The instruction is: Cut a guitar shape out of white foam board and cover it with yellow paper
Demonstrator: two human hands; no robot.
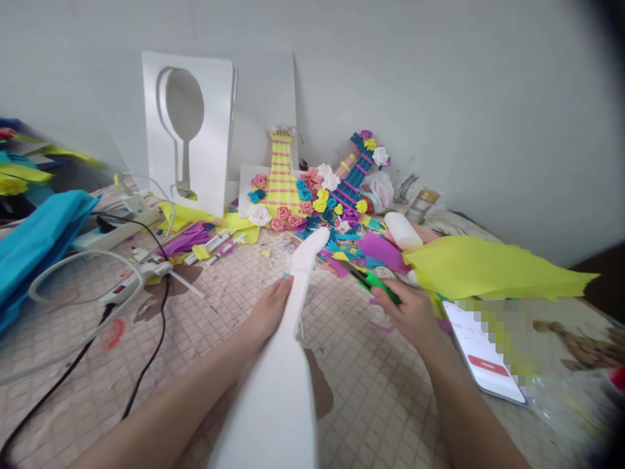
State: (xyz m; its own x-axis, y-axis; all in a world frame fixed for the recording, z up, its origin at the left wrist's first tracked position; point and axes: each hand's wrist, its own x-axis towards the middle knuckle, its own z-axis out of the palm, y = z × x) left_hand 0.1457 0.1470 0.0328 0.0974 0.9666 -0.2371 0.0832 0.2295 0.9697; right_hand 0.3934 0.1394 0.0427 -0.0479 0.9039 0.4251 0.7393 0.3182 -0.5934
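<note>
My left hand [267,311] is closed on the neck of a white guitar-shaped foam cutout [286,365], which points away from me above the tiled surface. My right hand [413,311] grips a green-handled cutter [378,285] just right of the cutout's neck. Two finished paper guitars lean on the wall ahead: a yellow one [282,176] and a blue one [355,174], with paper roses around their bases.
A white foam sheet [215,130] with a guitar-shaped hole leans on the wall. A glue gun [139,277] and black cables lie at left beside blue paper [34,241]. Yellow paper [488,270] and a phone [483,355] lie at right.
</note>
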